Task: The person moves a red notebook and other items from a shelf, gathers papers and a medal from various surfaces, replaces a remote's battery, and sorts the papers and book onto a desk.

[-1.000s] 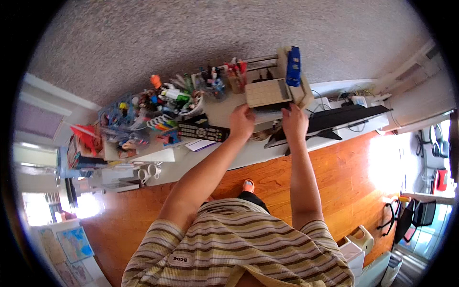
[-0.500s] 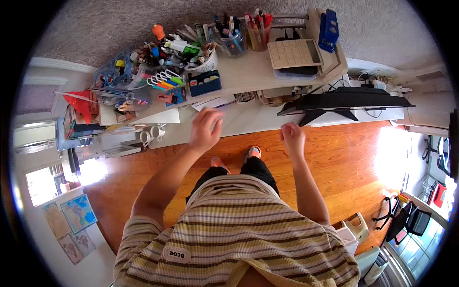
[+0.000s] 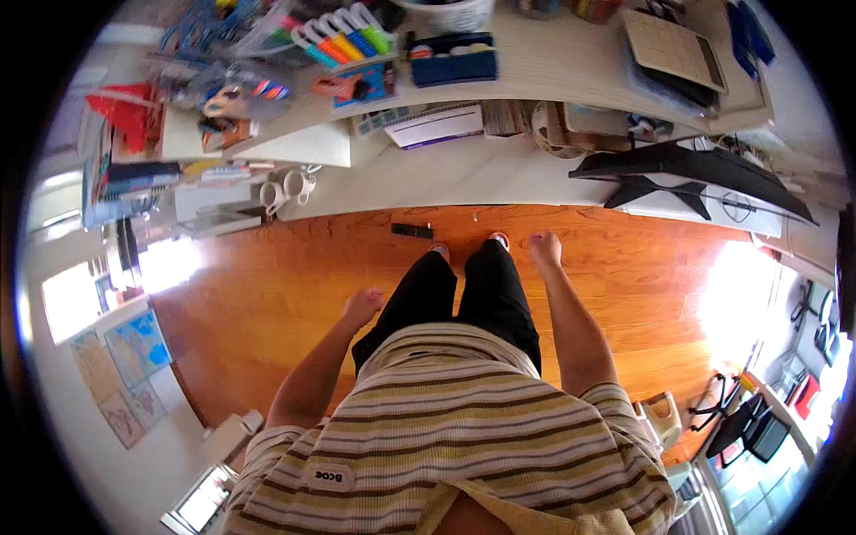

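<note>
My left hand (image 3: 363, 308) hangs beside my left thigh, its fingers loosely curled, and I see nothing in it. Forward of my right thigh, over the wooden floor, my right hand (image 3: 544, 248) is closed in a fist with no object showing. Neither hand touches the desk. A dark oblong object (image 3: 411, 230) lies on the floor just ahead of my feet; its kind is unclear. Ahead on the raised shelf are bright-coloured markers (image 3: 343, 37) with white clips, a dark blue case (image 3: 453, 61) and a beige calculator (image 3: 675, 47).
The white desk (image 3: 428, 174) runs across in front of me. On it stand a black monitor (image 3: 691, 169) at the right, and white mugs (image 3: 287, 189) at the left. A black office chair (image 3: 749, 428) stands behind to the right, close to a beige stool (image 3: 662, 419).
My left hand has dropped from near the desk edge back to my thigh. The desk and shelf things sit higher in view, and the dark object on the floor has come into sight.
</note>
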A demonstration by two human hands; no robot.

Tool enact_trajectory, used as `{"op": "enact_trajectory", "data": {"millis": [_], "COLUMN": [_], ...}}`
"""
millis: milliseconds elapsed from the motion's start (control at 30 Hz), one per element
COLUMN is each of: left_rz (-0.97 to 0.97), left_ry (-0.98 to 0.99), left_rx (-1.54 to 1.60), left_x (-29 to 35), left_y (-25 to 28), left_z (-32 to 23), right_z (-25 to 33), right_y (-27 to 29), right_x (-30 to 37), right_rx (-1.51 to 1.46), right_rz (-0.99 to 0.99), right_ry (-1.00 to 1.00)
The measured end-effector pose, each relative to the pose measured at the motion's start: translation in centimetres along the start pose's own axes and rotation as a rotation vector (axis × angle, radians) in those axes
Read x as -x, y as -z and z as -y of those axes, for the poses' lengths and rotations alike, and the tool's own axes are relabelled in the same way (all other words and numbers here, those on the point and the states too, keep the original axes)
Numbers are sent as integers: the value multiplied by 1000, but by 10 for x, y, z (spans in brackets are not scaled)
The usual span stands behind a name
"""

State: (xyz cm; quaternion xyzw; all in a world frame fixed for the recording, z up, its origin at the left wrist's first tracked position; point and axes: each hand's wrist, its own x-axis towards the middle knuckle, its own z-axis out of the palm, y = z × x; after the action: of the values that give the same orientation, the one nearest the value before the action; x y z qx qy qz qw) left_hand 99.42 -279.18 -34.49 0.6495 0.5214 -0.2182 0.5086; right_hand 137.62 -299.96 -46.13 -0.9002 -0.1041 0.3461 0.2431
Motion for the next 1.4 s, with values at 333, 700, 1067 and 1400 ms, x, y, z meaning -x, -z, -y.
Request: {"op": "enact_trajectory", "data": {"millis": [333,700,1067,1400], "left_rz": [-91,-72,-200,-549], "left_ry": [-112,20,461,837], "left_rx": [108,346,880,555], "left_x": [-9,-156,-383,-544], "left_y": [5,-11,-111,-166], "left_z": [105,162,251,225], "right_z": [21,1,-122,-176], "right_y": [-26,-267,-407,-474], "right_x": [-5,27,-121,-218], "right_rx": [452,26,38,925], "right_rz": [203,508,159,301], "right_ry": [142,-160,-271,43]}}
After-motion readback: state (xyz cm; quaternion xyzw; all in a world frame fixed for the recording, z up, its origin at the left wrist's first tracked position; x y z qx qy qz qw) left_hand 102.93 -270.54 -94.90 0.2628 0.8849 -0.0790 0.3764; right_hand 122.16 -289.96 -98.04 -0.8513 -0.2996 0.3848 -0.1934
